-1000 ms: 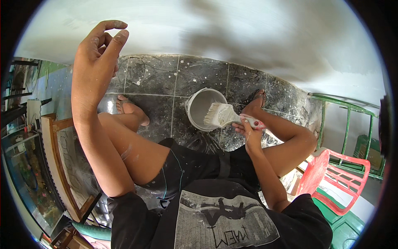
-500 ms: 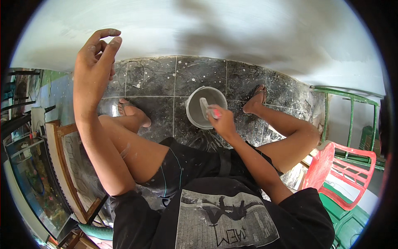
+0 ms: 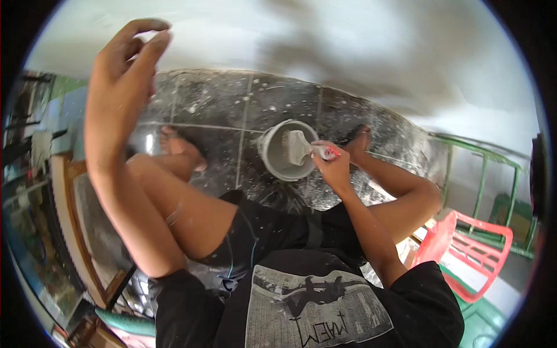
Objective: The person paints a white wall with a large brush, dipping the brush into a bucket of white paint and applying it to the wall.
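Observation:
My right hand point(image 3: 335, 168) is closed around the red handle of a paintbrush point(image 3: 298, 147). The brush's broad, whitish head hangs over the mouth of a pale grey bucket point(image 3: 264, 155), which stands on the floor between my feet. What the bucket holds is hard to make out. Up at the left, my left hand point(image 3: 125, 66) is raised in front of the white wall point(image 3: 220, 40). Its fingers are loosely bent, with a small gap between thumb and forefinger, and nothing shows in it.
Dark floor tiles point(image 3: 214, 104) are spattered with white. A red plastic chair point(image 3: 441, 240) and a green metal frame point(image 3: 481, 180) stand at the right. To the left are a wooden frame point(image 3: 72, 214) and a glass tank point(image 3: 29, 238). A grey shadow lies across the wall.
The brush has turned so that its broad side shows, and my right hand has shifted slightly right. My left hand is a little higher and farther left. The whole view has tilted slightly.

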`<state>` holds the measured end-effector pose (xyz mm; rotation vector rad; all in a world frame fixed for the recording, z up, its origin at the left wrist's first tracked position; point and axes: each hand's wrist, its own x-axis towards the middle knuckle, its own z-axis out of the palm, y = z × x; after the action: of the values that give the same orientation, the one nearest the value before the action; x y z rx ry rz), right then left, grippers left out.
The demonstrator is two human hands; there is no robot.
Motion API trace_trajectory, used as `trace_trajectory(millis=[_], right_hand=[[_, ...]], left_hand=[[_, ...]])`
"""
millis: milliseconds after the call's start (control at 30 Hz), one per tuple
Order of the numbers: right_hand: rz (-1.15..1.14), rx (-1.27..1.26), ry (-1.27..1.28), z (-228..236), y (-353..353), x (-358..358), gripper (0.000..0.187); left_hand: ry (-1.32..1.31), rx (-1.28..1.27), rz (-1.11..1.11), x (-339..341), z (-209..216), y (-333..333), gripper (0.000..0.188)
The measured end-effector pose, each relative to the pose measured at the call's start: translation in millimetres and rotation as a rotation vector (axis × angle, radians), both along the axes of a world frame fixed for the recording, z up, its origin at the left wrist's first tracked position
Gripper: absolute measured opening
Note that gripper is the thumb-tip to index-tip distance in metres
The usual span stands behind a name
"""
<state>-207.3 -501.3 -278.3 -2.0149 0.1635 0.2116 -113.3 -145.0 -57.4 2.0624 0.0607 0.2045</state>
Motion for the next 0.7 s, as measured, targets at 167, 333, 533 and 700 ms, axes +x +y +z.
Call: trace_trajectory(millis=[167,333,533,700], right_hand=[[-0.015,0.034,-0.019,25.8,-41.7,-19.3,0.019],[-0.245,0.349,0.271,13.2,-60.5,-39.1,0.026],[-0.196,0.272,0.083,34.8,-44.7,-50.4,0.026],[-0.096,0.139,-0.022,15.7,-42.0,-64.0,0.025]], left_hand=[[0.019,0.072,0.064,4.2,0.8,-4.2,0.028],[0.047,0.014,0.042,12.1,-3.6,-11.4,0.027],[0.139,0.054,0.031,14.2,-1.3,-9.4,0.03],[0.128,0.05,0.147,11.1,-5.7,4.2,0.022]])
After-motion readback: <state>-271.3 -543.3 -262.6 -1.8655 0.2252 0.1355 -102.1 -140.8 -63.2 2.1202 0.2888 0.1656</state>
